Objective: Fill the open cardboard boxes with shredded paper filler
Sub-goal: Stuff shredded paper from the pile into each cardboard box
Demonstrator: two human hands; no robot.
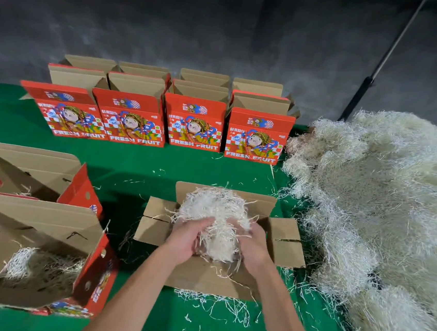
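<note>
An open cardboard box point(286, 240) sits in front of me on the green table, its flaps spread out. A wad of pale shredded paper point(217, 208) is in its opening. My left hand point(188, 237) and my right hand point(253, 246) grip this wad from both sides, fingers curled into the strands. A big heap of shredded paper filler point(385, 209) lies along the right of the table. At the left, a red open box point(43, 230) has some filler point(23, 263) inside.
Another open box point(31, 170) stands at the left, behind the one with filler. Several red "FRESH FRUIT" boxes point(194, 125) stand in rows at the back with flaps up. Loose strands point(213, 305) litter the green cloth. A dark pole point(366, 86) leans at the back right.
</note>
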